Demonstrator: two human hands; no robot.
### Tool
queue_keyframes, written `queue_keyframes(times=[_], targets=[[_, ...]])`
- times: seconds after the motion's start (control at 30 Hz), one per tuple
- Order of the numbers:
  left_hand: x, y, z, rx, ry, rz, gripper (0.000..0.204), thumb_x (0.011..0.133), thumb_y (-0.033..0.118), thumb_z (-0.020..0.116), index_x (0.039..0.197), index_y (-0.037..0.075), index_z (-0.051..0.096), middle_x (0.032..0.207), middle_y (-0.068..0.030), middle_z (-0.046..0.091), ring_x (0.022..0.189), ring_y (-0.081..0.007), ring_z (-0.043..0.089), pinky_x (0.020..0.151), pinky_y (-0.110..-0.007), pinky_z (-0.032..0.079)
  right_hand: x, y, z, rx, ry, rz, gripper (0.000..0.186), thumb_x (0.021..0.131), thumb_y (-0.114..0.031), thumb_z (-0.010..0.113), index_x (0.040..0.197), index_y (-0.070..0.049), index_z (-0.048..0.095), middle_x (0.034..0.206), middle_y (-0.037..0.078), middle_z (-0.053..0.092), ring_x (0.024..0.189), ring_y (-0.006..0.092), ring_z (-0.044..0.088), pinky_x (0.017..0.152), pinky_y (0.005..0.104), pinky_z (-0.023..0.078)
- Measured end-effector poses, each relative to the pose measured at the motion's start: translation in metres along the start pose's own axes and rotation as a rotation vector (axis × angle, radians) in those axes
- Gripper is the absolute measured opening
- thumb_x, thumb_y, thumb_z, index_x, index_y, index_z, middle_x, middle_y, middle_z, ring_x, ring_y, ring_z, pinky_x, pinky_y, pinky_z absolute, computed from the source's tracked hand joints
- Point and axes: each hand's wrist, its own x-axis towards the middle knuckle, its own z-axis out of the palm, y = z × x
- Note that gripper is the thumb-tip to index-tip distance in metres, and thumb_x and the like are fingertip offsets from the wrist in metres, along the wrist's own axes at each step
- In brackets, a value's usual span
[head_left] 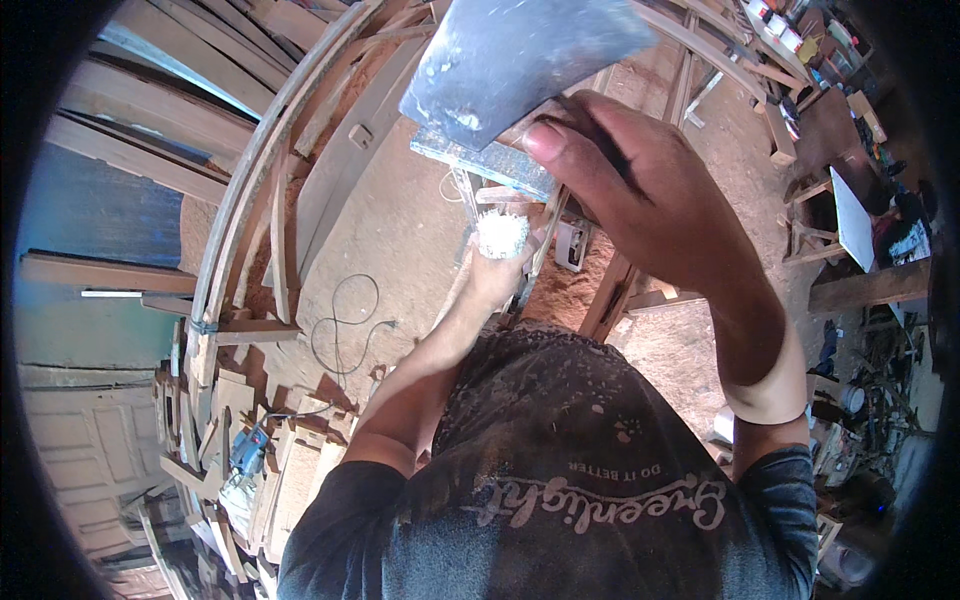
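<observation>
While a pale panelled door (90,440) is standing at the far left, several wooden boards (145,160) are resting above it, and beside them a long curved wooden frame (216,235) is running downward. Near the lower end of this frame, a blue power tool (248,450) is lying among wood offcuts (295,480), and to the right of it a black cord (386,324) is making loops on the dusty floor (410,235). Close to the middle, the left hand (497,275) is holding a white lump (502,234), with its fingers bending around it; the lump is shining so strongly that I cannot tell surely what it is. Just above it, a blue-stained board (475,162) is showing from behind a grey flat sheet (530,65), which is tilting in the upper middle. The right hand (630,160) is gripping this sheet narrowly at its lower right edge, between the thumb and the curling fingers. Farther right, a wooden stand (812,240) is carrying a slanting white panel (852,218), and a thick plank (868,287) is lying below them.
</observation>
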Motion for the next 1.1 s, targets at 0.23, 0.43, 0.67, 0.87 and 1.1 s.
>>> queue_keyframes(times=[0.23,0.43,0.67,0.87,1.1], targets=[[-0.006,0.0,0.01,0.388,-0.05,0.027,0.039,0.097,0.024,0.063,0.127,0.0,0.057,0.115,-0.0184,0.066,0.105,-0.0316,0.064,0.088,-0.047,0.051,-0.049,0.048,0.043,-0.42,-0.341,0.179,0.033,0.103,-0.035,0.059,0.108,-0.002,0.06,0.073,0.019,0.069,0.065,0.0356,0.071,0.065,0.0451,0.056],[-0.01,0.006,0.005,0.748,-0.086,0.264,0.043,0.1,0.043,0.059,0.115,0.003,0.065,0.098,-0.023,0.068,0.093,-0.0398,0.066,0.08,-0.049,0.051,-0.023,0.011,0.006,0.003,0.008,0.111,0.033,0.105,-0.032,0.054,0.116,-0.002,0.063,0.086,0.018,0.069,0.076,0.0291,0.069,0.07,0.0394,0.053],[-0.013,-0.007,0.017,0.472,-0.037,0.235,0.025,0.101,0.023,0.054,0.112,0.003,0.064,0.107,-0.017,0.067,0.098,-0.029,0.065,0.085,-0.044,0.05,-0.061,0.045,0.043,-0.411,-0.363,0.118,0.031,0.102,-0.033,0.057,0.109,-0.003,0.062,0.082,0.02,0.069,0.074,0.0368,0.071,0.07,0.0491,0.056],[-0.003,0.022,0.007,-0.021,-0.012,-0.089,0.028,0.095,0.013,0.067,0.118,0.0,0.062,0.107,-0.0143,0.068,0.101,-0.0244,0.064,0.089,-0.039,0.051,-0.031,0.011,0.016,-0.037,-0.094,0.09,0.037,0.103,-0.039,0.056,0.107,-0.003,0.063,0.087,0.02,0.071,0.08,0.0384,0.071,0.07,0.0477,0.056],[-0.011,0.003,0.021,0.26,0.014,0.444,0.044,0.087,0.015,0.077,0.124,0.0,0.059,0.108,-0.0119,0.069,0.101,-0.0206,0.064,0.09,-0.037,0.051,-0.069,0.05,0.049,-0.3,-0.306,0.289,0.036,0.101,-0.036,0.058,0.104,0.0,0.063,0.089,0.025,0.069,0.085,0.0446,0.069,0.076,0.0524,0.053]])
